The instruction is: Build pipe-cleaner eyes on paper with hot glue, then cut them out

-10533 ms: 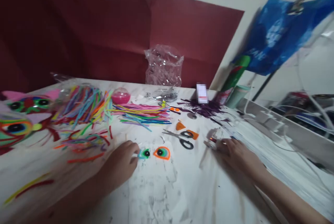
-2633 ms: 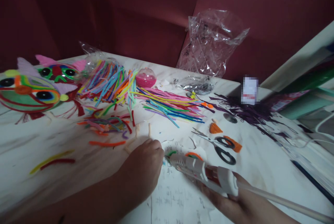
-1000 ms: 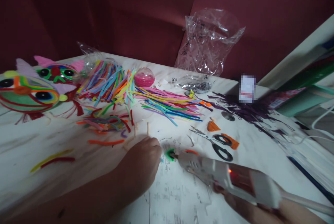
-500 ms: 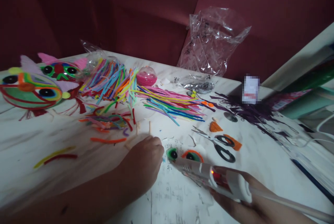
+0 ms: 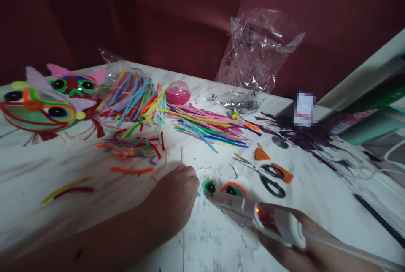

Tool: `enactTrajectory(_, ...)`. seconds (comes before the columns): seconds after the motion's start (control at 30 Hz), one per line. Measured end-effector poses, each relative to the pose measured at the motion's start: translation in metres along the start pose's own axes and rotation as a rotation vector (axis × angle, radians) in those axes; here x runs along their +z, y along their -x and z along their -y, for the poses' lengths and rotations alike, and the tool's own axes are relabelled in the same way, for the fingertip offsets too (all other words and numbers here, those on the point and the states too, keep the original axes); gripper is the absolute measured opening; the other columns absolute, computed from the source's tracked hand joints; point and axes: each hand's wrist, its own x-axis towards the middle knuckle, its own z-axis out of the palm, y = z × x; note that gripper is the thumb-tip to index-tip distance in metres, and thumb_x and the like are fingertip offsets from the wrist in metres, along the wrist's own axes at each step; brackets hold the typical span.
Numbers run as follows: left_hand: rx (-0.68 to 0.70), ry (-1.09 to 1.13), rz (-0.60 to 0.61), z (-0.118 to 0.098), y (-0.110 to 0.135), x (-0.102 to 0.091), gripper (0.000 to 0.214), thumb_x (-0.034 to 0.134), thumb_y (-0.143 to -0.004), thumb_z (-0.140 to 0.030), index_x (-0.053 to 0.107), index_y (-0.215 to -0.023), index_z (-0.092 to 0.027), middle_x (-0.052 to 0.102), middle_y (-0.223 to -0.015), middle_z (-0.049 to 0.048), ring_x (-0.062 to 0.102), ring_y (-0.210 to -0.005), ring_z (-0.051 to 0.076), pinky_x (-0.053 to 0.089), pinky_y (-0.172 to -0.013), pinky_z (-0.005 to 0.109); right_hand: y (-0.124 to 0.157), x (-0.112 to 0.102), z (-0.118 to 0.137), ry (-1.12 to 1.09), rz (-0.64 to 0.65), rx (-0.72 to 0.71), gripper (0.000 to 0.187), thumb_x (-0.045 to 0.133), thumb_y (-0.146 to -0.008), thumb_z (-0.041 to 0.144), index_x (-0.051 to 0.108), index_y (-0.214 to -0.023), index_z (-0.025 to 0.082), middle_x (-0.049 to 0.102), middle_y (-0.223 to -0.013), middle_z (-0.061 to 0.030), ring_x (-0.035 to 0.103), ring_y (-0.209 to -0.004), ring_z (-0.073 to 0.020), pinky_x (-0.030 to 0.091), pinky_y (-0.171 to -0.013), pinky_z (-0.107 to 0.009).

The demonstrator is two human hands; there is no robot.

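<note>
Near the lower centre of the frame we see a green craft eye (image 5: 209,187) lying just right of the bunched fingers of the left hand (image 5: 175,198), though we cannot tell whether they pinch anything, while the right hand (image 5: 281,251) is wrapped around a glue gun (image 5: 249,212) whose tip is by the eye's lower edge. Below them we find written paper (image 5: 207,244) on a white marbled table (image 5: 104,213), with scissors (image 5: 267,175) at centre right and dark red backing (image 5: 152,18) across the top.
</note>
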Motion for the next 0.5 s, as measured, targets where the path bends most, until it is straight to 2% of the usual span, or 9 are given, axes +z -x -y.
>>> enactTrajectory(0.5, -0.026, 0.022, 0.021, 0.0001, -0.0001, -0.0015, 0.018, 0.046, -0.082, -0.005, 0.056, -0.07, -0.014, 0.059, -0.082, 0.0066, 0.054, -0.081, 0.019, 0.043, -0.073, 0.032, 0.0002, 0.0012, -0.0015, -0.006, -0.006, 0.01, 0.012, 0.052, -0.073, 0.03, 0.06, -0.065, 0.026, 0.068, -0.061, 0.0002, 0.062, -0.051, -0.0181, 0.052, -0.047, -0.025)
